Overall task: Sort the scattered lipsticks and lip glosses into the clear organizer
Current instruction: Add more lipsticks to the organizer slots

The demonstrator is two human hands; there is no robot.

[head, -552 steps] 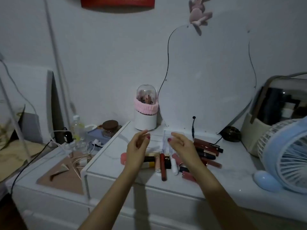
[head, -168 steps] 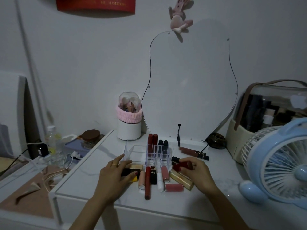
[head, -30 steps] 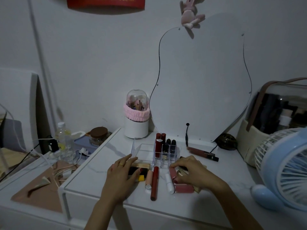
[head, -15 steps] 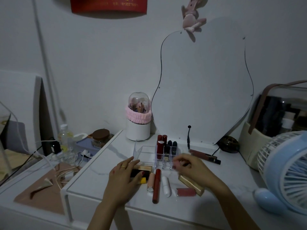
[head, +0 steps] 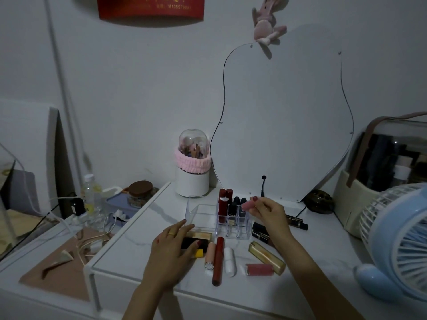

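Observation:
The clear organizer (head: 203, 218) stands mid-table with red and black lipsticks upright in its right-hand slots (head: 225, 204). My right hand (head: 269, 212) pinches a pink lipstick (head: 248, 205) just above the organizer's right slots. My left hand (head: 172, 249) rests flat on the table, fingers over a black and gold tube (head: 196, 242). Loose in front lie a peach gloss (head: 210, 255), a long dark red tube (head: 218, 260), a white tube (head: 230, 262), a pink gloss (head: 258, 269) and a gold tube (head: 266, 257). Dark tubes (head: 261, 230) lie to the organizer's right.
A white brush holder with a pink band (head: 193, 172) and a wavy mirror (head: 284, 125) stand behind. A blue fan (head: 399, 241) and a cosmetics case (head: 390, 172) fill the right side. Cables, a bottle (head: 91, 199) and a jar (head: 139, 192) sit on the lower surface at left.
My right hand has lifted from the loose tubes and moved back over the organizer, now with a pink lipstick in its fingers. My left hand has stayed put.

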